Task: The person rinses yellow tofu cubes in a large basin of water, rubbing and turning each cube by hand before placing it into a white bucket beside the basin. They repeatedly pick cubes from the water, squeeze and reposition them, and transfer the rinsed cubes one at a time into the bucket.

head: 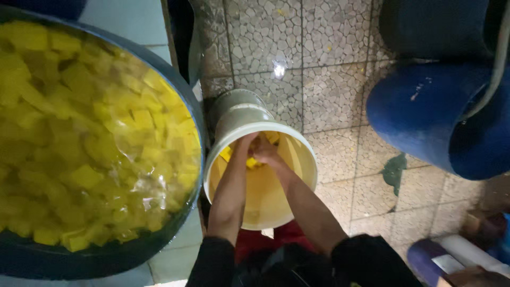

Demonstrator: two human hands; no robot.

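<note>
White bucket (260, 159) on wet pebble-tiled floor (329, 95), hands (257, 149) inside, blue drums (430, 111) nearby

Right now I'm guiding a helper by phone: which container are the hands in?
Beside the big blue tub of yellow cubes in water stands a pale bucket on the tiled floor. Both hands reach inside; it alone is cream, not blue.

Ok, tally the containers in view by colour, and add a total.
Blue: 3, the big tub of yellow cubes in water, the drum lying on its side and the one behind it.
White: 1, the bucket both hands reach into, left hand, right hand.
Total: 4
</note>
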